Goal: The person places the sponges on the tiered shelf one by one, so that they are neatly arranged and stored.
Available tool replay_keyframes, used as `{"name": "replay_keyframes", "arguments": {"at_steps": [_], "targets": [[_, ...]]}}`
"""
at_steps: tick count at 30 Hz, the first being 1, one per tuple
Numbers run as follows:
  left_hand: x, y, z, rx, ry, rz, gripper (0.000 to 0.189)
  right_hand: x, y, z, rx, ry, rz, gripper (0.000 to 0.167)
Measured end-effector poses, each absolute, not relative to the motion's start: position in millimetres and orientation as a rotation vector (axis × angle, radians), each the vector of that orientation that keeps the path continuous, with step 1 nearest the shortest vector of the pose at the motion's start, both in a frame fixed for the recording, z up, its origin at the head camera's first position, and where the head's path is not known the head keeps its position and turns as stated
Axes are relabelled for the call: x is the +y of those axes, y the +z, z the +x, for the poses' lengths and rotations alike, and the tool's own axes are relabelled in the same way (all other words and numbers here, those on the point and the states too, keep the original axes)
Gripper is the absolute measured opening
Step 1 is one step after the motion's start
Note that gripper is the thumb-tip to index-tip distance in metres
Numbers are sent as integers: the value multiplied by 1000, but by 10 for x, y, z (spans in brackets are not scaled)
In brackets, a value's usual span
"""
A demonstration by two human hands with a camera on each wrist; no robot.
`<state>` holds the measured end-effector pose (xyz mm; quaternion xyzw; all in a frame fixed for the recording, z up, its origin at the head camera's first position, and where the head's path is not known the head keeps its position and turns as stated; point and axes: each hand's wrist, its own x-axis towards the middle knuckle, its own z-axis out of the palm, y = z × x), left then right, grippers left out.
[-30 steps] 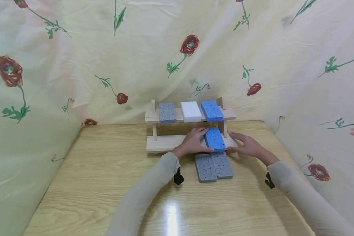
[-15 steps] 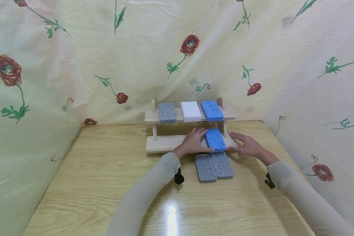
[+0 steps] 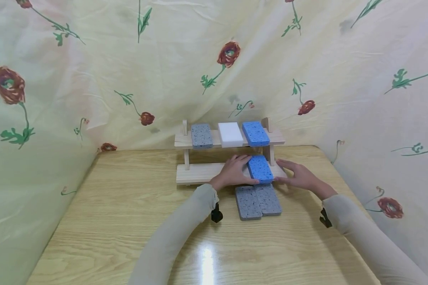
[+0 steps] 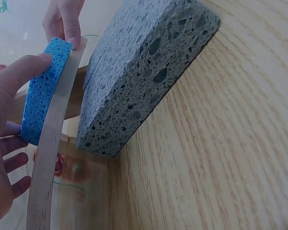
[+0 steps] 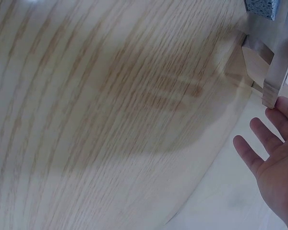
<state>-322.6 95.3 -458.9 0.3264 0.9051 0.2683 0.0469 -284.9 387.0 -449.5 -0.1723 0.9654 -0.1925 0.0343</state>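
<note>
Barely anything has moved over the last second: the blue sponge [image 3: 260, 169] sits very slightly nearer the right hand [image 3: 297, 176], and the left hand [image 3: 232, 171] keeps its hold on it.

The sponge lies flat across the lower shelf [image 3: 199, 173], its long axis running from the far side toward the person, with the near end angled a little toward the right fingers [image 5: 266, 136]. Left fingers [image 4: 14, 163] and left thumb [image 4: 26, 69] pinch it between them, the thumb at its near end and the index finger at its far corner, so its left long side faces into the gap of that hand. Its other long side faces the right hand, whose fingers are spread, index fingertip touching the end of the lower shelf and thumb by its front edge. Whether the right thumb also touches the sponge is hard to tell, as it shows only partly in the right wrist view.

Beyond the left fingertips, the upper shelf [image 3: 278, 137] bears three things in a row: a speckled grey block [image 3: 201, 136] farthest to the left, a white block [image 3: 230, 134] above the left hand, and a second blue one [image 3: 256, 133] above the held sponge. On the surface [image 3: 128, 221], nearer the person than the left thumb, two grey sponges [image 3: 249, 203] lie flat side by side, touching.
</note>
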Motion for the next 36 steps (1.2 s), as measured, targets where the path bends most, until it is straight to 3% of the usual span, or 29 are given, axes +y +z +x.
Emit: {"name": "replay_keyframes", "arguments": {"at_steps": [36], "targets": [[887,-4548,-3189,2763,858,1022,108,3865,-4478,-2841,2961,-603,-511,85]]}}
